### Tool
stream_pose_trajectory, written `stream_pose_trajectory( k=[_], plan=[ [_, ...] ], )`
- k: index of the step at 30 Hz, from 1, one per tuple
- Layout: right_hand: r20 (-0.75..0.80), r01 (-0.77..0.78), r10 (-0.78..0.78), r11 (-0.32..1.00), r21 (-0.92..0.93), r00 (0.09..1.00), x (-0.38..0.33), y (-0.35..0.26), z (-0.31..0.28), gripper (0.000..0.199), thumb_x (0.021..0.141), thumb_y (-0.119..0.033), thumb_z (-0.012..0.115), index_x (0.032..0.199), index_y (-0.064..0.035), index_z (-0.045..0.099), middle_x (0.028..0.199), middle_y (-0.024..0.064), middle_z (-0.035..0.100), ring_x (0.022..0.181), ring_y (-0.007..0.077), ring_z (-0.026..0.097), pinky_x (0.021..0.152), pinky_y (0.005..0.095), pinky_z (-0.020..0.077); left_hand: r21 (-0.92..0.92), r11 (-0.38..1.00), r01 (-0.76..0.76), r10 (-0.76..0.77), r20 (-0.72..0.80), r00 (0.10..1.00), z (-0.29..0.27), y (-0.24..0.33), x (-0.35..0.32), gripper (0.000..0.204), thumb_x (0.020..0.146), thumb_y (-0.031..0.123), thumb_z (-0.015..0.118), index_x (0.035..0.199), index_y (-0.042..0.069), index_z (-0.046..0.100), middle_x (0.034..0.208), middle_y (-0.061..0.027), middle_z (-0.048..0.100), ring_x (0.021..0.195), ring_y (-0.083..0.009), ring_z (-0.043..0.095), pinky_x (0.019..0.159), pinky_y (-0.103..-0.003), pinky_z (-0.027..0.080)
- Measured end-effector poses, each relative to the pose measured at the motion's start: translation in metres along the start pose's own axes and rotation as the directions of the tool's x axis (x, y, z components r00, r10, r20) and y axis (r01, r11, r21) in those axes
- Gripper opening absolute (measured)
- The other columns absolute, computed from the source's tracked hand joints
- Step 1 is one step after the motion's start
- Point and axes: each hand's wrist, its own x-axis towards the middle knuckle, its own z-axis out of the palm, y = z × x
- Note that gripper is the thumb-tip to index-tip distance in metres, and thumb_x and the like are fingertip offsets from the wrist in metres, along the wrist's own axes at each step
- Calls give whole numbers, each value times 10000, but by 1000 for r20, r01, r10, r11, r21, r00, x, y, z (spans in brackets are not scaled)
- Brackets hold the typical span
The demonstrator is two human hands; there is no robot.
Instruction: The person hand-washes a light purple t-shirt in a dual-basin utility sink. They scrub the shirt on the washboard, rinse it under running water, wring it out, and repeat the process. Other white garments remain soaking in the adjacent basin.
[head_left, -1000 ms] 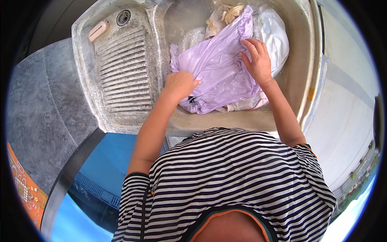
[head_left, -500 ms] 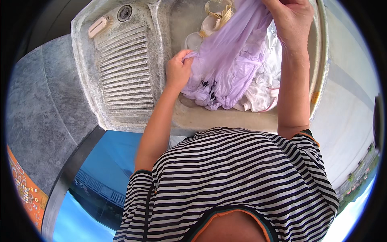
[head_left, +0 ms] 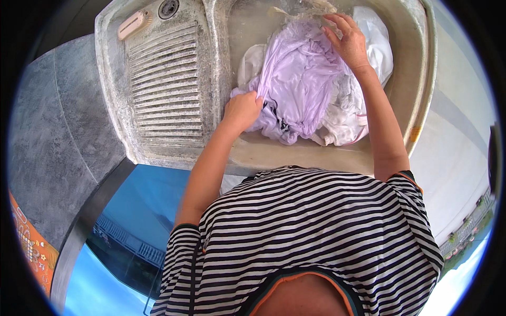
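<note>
A wet lilac garment (head_left: 298,84) lies bunched in the basin of a stone wash sink (head_left: 421,89). My left hand (head_left: 241,109) grips its near left edge with closed fingers. My right hand (head_left: 348,42) rests on the garment's far side, fingers spread and pressing the cloth down. White laundry (head_left: 345,118) lies under and beside the lilac piece, reaching to the basin's far right.
To the left of the basin is a ribbed washboard surface (head_left: 166,84) with a drain hole (head_left: 168,7) and a pale bar of soap (head_left: 133,24) at its far end. A grey stone ledge (head_left: 52,131) runs along the left. My striped shirt (head_left: 305,237) fills the lower view.
My right hand, which had lifted the lilac garment high, has lowered it back into the basin and now presses on it. My left hand keeps its grip on the near edge.
</note>
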Motion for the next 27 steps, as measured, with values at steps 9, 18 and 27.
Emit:
stream_pose_trajectory(
  k=[9, 18, 27],
  plan=[
    [284, -220, 212, 976, -5, 935, -96, -19, 24, 302, 862, -304, 749, 1089, -108, 710, 875, 64, 694, 736, 252, 674, 684, 387, 546, 135, 884, -447, 462, -393, 795, -31, 76, 61, 297, 878, 252, 696, 1102, 56, 690, 1203, -151, 592, 1152, -319, 583, 928, -434, 502],
    [-191, -595, 576, 802, -57, 795, -63, 5, -21, 465, 911, -408, 689, 1217, -67, 612, 1036, 128, 683, 808, 281, 676, 746, 404, 552, -953, 297, -65, -85, -94, 992, 6, -9, 85, 235, 939, 174, 677, 1160, 95, 675, 1016, -32, 687, 884, -201, 663, 795, -350, 546],
    [284, -114, -31, 870, 479, 958, -50, -250, 23, 238, 859, -265, 665, 769, -48, 627, 804, 136, 634, 695, 325, 663, 610, 438, 544, -828, -522, 204, 187, 123, 975, -28, 58, 32, 620, 1001, 613, 423, 1361, 112, 483, 1355, -145, 557, 1201, -253, 570, 995, -421, 495]
  ],
)
